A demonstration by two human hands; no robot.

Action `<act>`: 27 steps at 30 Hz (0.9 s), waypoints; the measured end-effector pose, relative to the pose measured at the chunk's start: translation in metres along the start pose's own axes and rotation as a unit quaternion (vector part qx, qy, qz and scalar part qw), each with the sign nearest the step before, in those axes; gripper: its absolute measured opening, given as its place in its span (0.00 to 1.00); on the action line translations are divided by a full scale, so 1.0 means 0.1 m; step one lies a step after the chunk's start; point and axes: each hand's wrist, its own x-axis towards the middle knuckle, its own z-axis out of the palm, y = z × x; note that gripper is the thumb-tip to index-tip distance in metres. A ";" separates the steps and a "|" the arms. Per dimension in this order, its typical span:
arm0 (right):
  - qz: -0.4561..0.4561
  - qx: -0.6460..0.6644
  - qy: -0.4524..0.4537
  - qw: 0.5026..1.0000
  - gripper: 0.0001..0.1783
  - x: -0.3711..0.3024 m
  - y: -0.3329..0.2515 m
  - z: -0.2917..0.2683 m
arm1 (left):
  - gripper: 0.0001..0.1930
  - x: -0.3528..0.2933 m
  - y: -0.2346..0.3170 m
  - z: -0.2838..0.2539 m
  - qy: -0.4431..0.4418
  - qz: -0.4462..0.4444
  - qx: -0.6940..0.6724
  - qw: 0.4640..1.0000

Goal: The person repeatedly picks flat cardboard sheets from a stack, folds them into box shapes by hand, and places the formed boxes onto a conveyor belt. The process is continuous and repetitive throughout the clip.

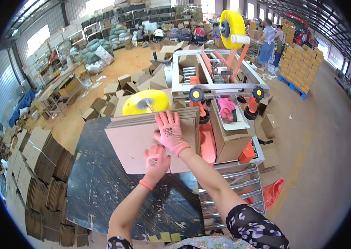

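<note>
Both my hands wear pink gloves with dark print on the backs. Several folded flat cardboard cartons [132, 139] stand in a stack at the end of the dark table, beside a carton sealing machine [221, 92]. My right hand [169, 133] lies on the front carton near its top edge, with the fingers spread. Lower down and to the left, my left hand [157, 162] rests against the same carton, its fingers apart and slightly bent. Behind the stack lies a yellow tape roll [148, 102].
The dark, scuffed table [100, 178] carries the cartons. Bundled flat cartons [44, 166] stand at left. A formed carton [231, 143] with a white tray and pink cloth on top sits in the machine. Metal rollers [235, 186] lie at right; people work farther back.
</note>
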 end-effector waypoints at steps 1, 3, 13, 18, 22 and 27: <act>-0.038 0.009 -0.021 0.999 0.39 0.02 -0.09 0.01 | 0.26 -0.10 -0.31 0.01 0.152 -0.004 0.064 0.986; -0.109 0.002 -0.067 0.992 0.42 -0.14 -0.12 -0.13 | 0.32 -0.11 -0.65 -0.47 0.191 -0.001 0.122 0.974; -0.211 0.361 -0.056 0.907 0.08 -1.35 -0.65 -1.72 | 0.36 -0.06 -0.94 -1.67 -0.081 -0.143 0.231 0.959; -0.206 0.596 -0.368 0.683 0.11 -1.78 -0.33 -2.55 | 0.16 -1.48 -0.01 -1.36 -0.007 0.167 0.071 0.983; -0.043 0.500 -0.589 0.634 0.17 -2.02 -0.88 -2.11 | 0.17 -1.82 0.34 -1.09 -0.094 0.265 0.053 0.958; -0.220 0.411 -0.208 0.860 0.19 -2.37 -0.98 -1.94 | 0.23 -2.15 0.26 -2.06 -0.400 0.132 -0.352 0.835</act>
